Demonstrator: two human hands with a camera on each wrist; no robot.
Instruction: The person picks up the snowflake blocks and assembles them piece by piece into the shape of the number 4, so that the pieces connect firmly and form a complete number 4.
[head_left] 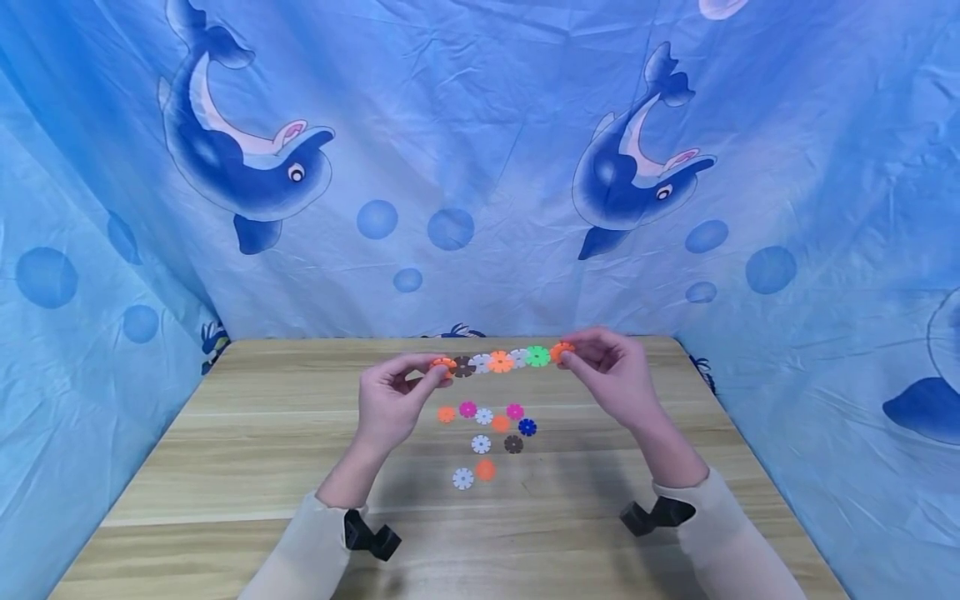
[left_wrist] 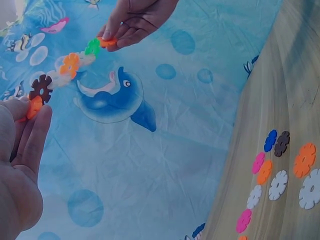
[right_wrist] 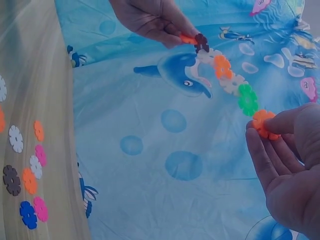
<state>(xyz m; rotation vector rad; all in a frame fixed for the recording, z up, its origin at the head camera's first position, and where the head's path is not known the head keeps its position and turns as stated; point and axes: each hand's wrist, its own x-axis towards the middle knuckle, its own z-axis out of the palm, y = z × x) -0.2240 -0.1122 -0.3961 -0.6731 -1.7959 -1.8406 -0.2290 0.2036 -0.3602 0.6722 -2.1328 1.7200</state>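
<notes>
Held up in the air is a chain of interlocking plastic snowflake discs (head_left: 501, 362), joined edge to edge in orange, brown, white and green. My left hand (head_left: 390, 402) pinches the orange disc (left_wrist: 34, 107) at its left end, beside a brown disc (left_wrist: 40, 88). At the other end, my right hand (head_left: 617, 382) pinches another orange disc (right_wrist: 265, 124) between thumb and fingers, next to the green disc (right_wrist: 247, 99). Both wrist views show the chain stretched between the two hands in a nearly straight line.
Several loose discs lie on the wooden table (head_left: 247, 450) below the chain, among them a blue disc (head_left: 527, 427), a brown one (head_left: 513, 444), a pink one (head_left: 515, 412) and a white one (head_left: 462, 478). A blue dolphin-print curtain (head_left: 480, 150) surrounds the table at the back and sides.
</notes>
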